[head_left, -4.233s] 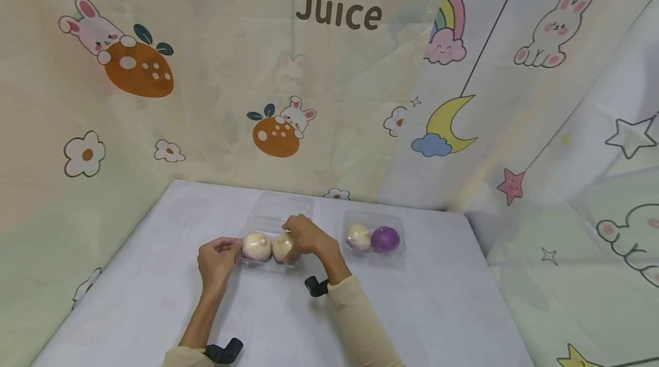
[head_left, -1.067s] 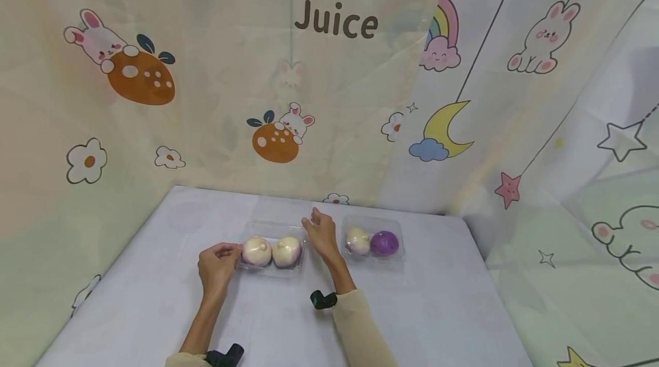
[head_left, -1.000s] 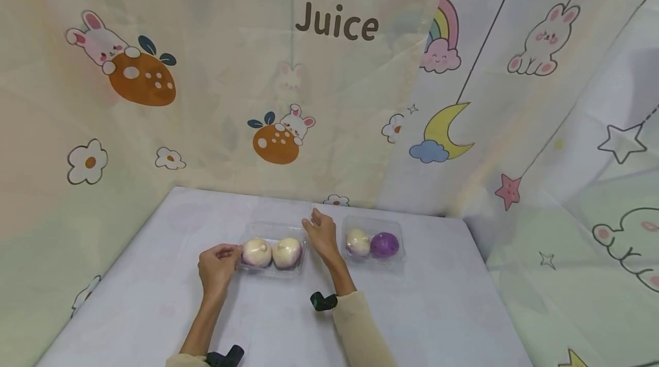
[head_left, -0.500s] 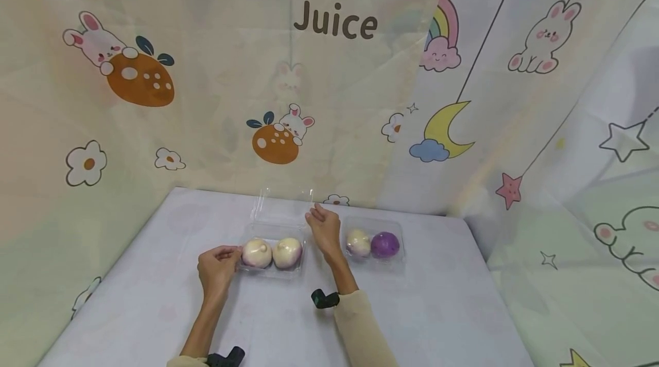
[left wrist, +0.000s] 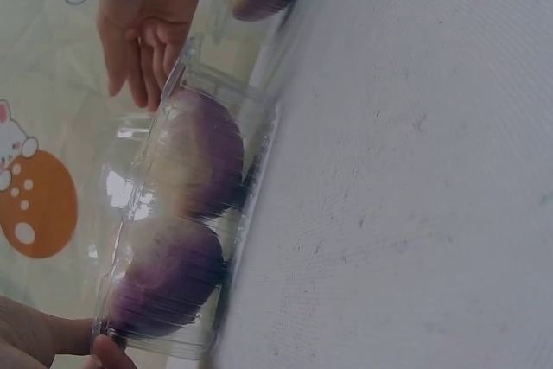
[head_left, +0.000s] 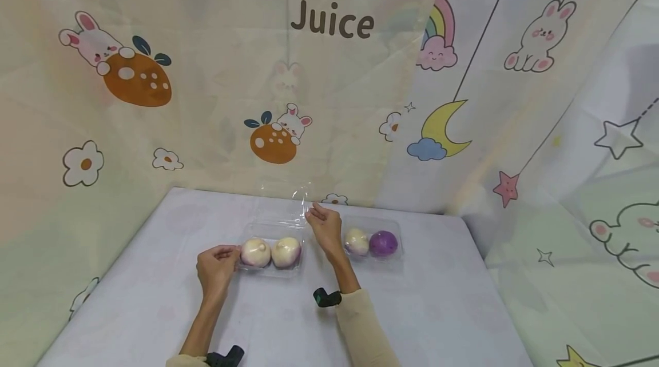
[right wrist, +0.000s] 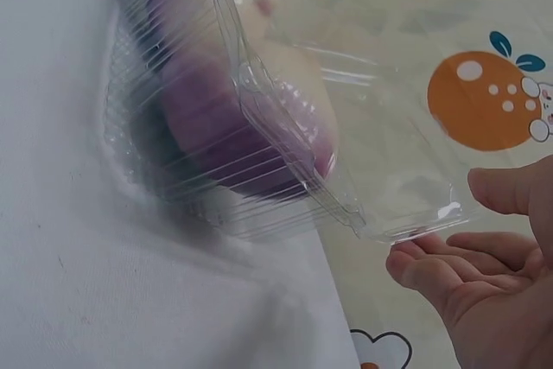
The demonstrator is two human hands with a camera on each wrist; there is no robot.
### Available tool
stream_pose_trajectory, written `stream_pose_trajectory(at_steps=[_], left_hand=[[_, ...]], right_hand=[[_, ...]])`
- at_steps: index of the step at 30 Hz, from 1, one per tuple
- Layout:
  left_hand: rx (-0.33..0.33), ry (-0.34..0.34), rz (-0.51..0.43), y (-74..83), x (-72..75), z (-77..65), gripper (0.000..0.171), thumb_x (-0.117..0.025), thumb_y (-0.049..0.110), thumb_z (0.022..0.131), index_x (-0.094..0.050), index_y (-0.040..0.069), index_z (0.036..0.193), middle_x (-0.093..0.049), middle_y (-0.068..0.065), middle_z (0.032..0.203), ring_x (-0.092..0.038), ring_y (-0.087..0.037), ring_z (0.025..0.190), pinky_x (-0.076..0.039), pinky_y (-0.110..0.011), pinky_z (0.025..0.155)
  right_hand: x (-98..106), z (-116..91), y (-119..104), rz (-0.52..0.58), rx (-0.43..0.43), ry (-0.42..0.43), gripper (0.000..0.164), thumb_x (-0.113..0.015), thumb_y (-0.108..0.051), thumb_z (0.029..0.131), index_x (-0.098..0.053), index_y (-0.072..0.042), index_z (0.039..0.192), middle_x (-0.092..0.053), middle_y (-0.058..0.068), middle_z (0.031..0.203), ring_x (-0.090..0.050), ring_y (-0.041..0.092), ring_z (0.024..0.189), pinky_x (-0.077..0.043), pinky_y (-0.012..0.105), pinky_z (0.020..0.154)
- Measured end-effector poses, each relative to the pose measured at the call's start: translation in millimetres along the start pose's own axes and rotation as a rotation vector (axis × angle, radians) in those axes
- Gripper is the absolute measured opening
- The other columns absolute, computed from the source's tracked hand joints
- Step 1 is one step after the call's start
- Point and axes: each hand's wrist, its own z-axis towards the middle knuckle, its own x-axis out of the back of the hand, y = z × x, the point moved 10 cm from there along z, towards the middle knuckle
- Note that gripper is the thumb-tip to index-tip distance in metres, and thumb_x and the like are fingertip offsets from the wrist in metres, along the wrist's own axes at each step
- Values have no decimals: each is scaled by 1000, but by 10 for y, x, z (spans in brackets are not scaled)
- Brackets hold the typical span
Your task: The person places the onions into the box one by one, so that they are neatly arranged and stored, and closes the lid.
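A clear plastic clamshell box (head_left: 270, 273) stands on the table, holding two round cream-and-purple things, a left one (head_left: 255, 252) with a small nub and a right one (head_left: 286, 252). Its transparent lid (head_left: 283, 202) is raised at the back. My left hand (head_left: 216, 270) pinches the left end of the box's rim between thumb and fingers. At the lid's right edge, the fingertips of my right hand (head_left: 325, 231) touch the plastic. The right wrist view shows those fingers (right wrist: 432, 276) loosely extended against the lid's edge, with the thumb (right wrist: 501, 189) apart from them.
To the right stands a second clear plastic box (head_left: 399, 257) with a cream ball (head_left: 356, 242) and a purple ball (head_left: 383, 243) inside. The white-covered table (head_left: 437, 298) meets printed cloth walls at its back and sides.
My right hand has left the right-hand round thing and moved back to the lid. The lid, earlier lying back, has risen toward upright. My left hand keeps its place on the rim.
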Motion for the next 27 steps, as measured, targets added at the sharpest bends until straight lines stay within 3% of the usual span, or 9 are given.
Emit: stream_pose_trajectory(at_steps=[14, 21, 27], left_hand=[[-21, 10, 4, 41, -1, -3, 14, -79, 5, 96, -81, -9, 99, -76, -10, 77, -61, -12, 54, -52, -21, 47], [-18, 11, -4, 36, 1, 9, 14, -78, 5, 95, -81, -8, 99, -76, -8, 75, -61, -12, 55, -51, -22, 47], [-1, 10, 2, 6, -1, 5, 14, -78, 4, 95, -81, -8, 100, -78, -12, 79, -61, -11, 56, -53, -21, 47]], right_hand=[[26, -24, -88, -32, 55, -27, 37, -70, -14, 106, -70, 4, 139, -75, 24, 133, -75, 39, 125, -59, 48, 111], [62, -6, -129, -50, 79, -2, 31, -67, -17, 109, -75, 4, 131, -81, 23, 118, -82, 39, 108, -68, 45, 95], [87, -5, -97, 3, 55, 18, 33, -66, -25, 111, -80, 2, 123, -83, 21, 112, -82, 38, 106, -68, 60, 87]])
